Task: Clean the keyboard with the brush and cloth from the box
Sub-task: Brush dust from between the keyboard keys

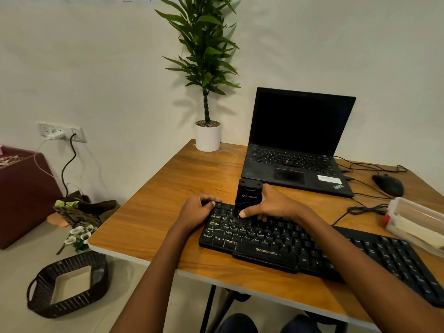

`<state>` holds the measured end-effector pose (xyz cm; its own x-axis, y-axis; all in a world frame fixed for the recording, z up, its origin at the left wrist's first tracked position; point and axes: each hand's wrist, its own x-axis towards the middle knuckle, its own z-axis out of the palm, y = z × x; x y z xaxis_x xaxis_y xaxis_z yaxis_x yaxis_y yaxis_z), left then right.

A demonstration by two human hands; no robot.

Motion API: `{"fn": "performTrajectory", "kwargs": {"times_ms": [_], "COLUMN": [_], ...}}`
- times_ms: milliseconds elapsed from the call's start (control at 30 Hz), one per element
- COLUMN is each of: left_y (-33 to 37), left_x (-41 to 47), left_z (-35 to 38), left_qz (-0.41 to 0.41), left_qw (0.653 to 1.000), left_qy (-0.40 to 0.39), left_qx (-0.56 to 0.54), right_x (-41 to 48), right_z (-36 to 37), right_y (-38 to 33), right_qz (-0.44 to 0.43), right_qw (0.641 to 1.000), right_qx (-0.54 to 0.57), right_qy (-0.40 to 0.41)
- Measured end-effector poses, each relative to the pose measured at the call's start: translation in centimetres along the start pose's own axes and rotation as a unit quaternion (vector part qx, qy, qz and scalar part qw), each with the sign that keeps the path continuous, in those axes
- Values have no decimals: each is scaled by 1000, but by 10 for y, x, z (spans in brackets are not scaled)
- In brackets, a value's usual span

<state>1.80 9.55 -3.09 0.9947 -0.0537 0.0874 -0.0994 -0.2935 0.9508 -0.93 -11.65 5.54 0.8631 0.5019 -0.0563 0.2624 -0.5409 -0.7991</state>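
A black Zebronics keyboard lies slanted across the wooden desk. My right hand grips a black brush that stands upright, its lower end down on the upper-left keys. My left hand holds the keyboard's top-left corner, with curled fingers over the edge. A clear plastic box with pale folded material inside stands at the right edge of the desk. I cannot tell whether that material is the cloth.
An open black laptop stands behind the keyboard, a black mouse and cables to its right. A potted plant occupies the desk's far left corner. On the floor at left are a dark wicker basket, artificial flowers and a maroon box.
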Motion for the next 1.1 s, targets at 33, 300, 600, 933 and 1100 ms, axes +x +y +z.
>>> {"fn": "performTrajectory", "kwargs": {"times_ms": [33,300,600,933,1100], "left_y": [0,1,3,0,-1], "left_x": [0,-1,-3,0,-1], "left_z": [0,-1,-1,-1,-2], "left_qz": [3,3,15,12,9], "left_qw": [1000,1000,1000,1000,1000], "left_qy": [1,0,1,-4,1], "left_qx": [1,12,7,3,7], "right_x": [1,9,12,9,11], "right_z": [1,9,13,9,-11], "right_y": [-1,-5,-9,1,-14], "right_qz": [-2,0,-6,3,55], "right_qw": [1000,1000,999,1000,994], "right_qx": [1,-19,-31,-11,-75], "right_qy": [-4,0,-7,16,-61]}}
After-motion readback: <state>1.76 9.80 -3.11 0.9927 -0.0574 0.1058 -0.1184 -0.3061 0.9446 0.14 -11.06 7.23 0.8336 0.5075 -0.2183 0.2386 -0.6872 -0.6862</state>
